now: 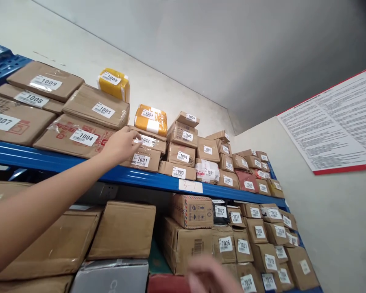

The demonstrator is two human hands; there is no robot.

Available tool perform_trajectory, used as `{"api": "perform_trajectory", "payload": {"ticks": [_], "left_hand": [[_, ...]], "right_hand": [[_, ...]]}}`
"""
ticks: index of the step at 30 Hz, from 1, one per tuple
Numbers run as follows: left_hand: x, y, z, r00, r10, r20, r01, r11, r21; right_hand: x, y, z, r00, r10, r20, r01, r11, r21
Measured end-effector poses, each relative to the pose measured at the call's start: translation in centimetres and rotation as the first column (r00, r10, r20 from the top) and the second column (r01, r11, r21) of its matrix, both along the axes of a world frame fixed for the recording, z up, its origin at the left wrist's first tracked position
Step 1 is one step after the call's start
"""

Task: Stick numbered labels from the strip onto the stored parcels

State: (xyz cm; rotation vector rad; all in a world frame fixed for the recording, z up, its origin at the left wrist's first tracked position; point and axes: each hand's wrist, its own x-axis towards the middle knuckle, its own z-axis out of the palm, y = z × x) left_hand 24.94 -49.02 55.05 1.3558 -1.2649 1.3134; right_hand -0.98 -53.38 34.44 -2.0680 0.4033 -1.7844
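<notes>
My left hand (119, 145) reaches up to the top blue shelf (64, 162) and its fingers rest on a flat cardboard parcel labelled 1002 (154, 142), which lies on parcel 1001 (144, 160). The fingers look curled against the parcel's end; a firm grip is not clear. Beside the hand lies the parcel labelled 1004 (75, 136). My right hand (210, 276) shows low in the frame as a blur in front of the lower boxes, with its fingers smeared.
Numbered parcels crowd the top shelf, including two yellow packets (151, 119). The shelf below holds larger cartons (123, 230) and small boxes labelled in the 7000s (242, 246). A white wall with a red-edged notice (335, 126) stands at the right.
</notes>
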Motion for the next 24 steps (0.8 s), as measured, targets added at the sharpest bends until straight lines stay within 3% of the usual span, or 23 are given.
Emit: {"api": "perform_trajectory", "payload": {"ticks": [4,6,8,10,13,19,24], "left_hand": [[1.4,-0.3,-4.7,0.981,0.141,0.132,-0.143,0.99,0.004],[1.9,-0.5,-6.2,0.963,0.163,0.216,-0.163,0.986,-0.019],[2.2,-0.6,-7.1,0.947,0.165,0.277,-0.164,0.986,-0.027],[2.3,-0.6,-7.3,0.945,0.158,0.286,-0.158,0.987,-0.021],[2.0,-0.5,-7.1,0.958,0.127,0.257,-0.135,0.991,0.013],[1.6,-0.4,-6.6,0.976,0.08,0.204,-0.094,0.994,0.06],[1.6,-0.6,-6.5,0.977,0.076,0.197,-0.086,0.995,0.042]], "right_hand": [[7.2,-1.8,9.3,0.988,0.134,0.076,-0.131,0.99,-0.051],[10.7,-2.8,13.4,0.994,0.027,0.107,-0.026,1.0,-0.013],[12.9,-3.2,15.9,0.988,-0.149,0.031,0.149,0.989,-0.009],[13.8,-3.1,17.1,0.947,-0.315,-0.059,0.311,0.948,-0.07],[13.8,-2.5,17.3,0.877,-0.461,-0.133,0.434,0.881,-0.187],[13.3,-2.9,17.4,0.804,-0.563,-0.19,0.46,0.793,-0.401],[13.4,-3.7,18.3,0.778,-0.587,-0.222,0.45,0.769,-0.454]]}}
